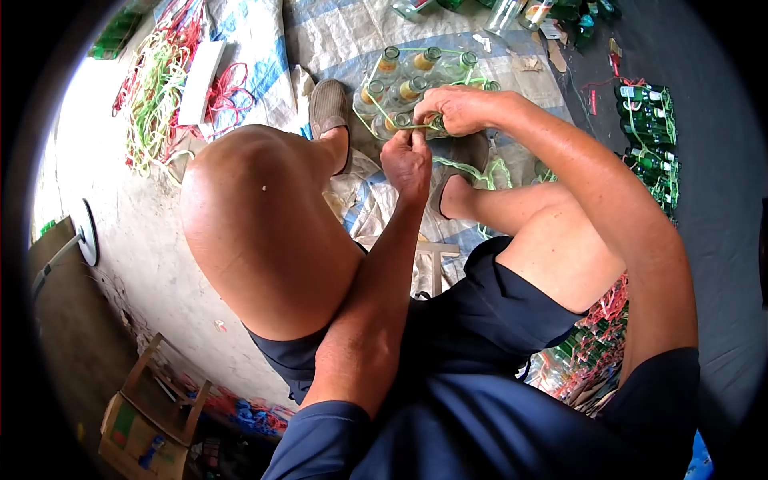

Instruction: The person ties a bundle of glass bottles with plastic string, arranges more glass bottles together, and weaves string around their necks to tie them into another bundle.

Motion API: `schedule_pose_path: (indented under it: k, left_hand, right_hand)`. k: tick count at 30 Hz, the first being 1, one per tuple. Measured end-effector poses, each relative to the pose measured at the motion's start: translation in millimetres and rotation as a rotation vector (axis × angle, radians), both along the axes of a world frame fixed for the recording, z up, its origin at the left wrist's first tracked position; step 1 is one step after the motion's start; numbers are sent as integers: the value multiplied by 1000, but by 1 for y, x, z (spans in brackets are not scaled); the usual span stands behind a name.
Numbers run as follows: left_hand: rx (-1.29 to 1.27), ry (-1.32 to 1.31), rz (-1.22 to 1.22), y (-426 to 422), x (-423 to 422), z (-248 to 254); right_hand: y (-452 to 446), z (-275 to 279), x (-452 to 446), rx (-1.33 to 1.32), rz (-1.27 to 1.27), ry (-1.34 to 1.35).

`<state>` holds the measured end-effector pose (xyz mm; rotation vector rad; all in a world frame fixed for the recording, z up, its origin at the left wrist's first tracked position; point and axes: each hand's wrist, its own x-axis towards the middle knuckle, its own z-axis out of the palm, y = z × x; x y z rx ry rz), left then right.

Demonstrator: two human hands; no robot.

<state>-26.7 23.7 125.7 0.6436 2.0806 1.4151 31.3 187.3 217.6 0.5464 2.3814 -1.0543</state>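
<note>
Between my feet stands a cluster of several clear glass bottles [404, 88], upright and packed side by side. A light green plastic string [366, 88] runs around and across their necks. At the near side of the cluster, my left hand [406, 160] has its thumb and fingers pinched on the string. Close beside it, my right hand [458, 110] reaches over the near right bottles, its fingers closed on the same string and partly covering a bottle neck. A loose tail of green string [488, 172] trails below my hands toward my right foot.
Red and green strings [164, 80] lie heaped at upper left beside a white strip [202, 82]. Green bottles tied in bundles [648, 120] stand at right. More loose bottles [508, 14] lie at the top. A striped tarp [320, 32] covers the floor.
</note>
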Motion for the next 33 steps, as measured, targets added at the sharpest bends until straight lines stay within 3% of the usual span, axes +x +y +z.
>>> schedule_pose_path:
  k: [10,13,16,22,27,33]
  left_hand:
    - [-33,-97,22,-1,-3,-7]
    - [-35,-69,26,0,-5,-5]
    - [-11,-88,32,-1,-6,-2]
    - [-62,-65,18,-3,-7,-6]
    - [-106,-32,-9,-4,-6,7]
    - [52,-88,-25,0,1,4]
  right_hand:
    - [1,7,-14,-44,43,-178]
    - [-4,7,-11,150,193,-32]
    - [-6,8,-15,299,331,-58]
    - [-7,12,-13,538,435,155]
    - [-11,15,-21,720,427,120]
    - [-8,50,-36,762,426,-69]
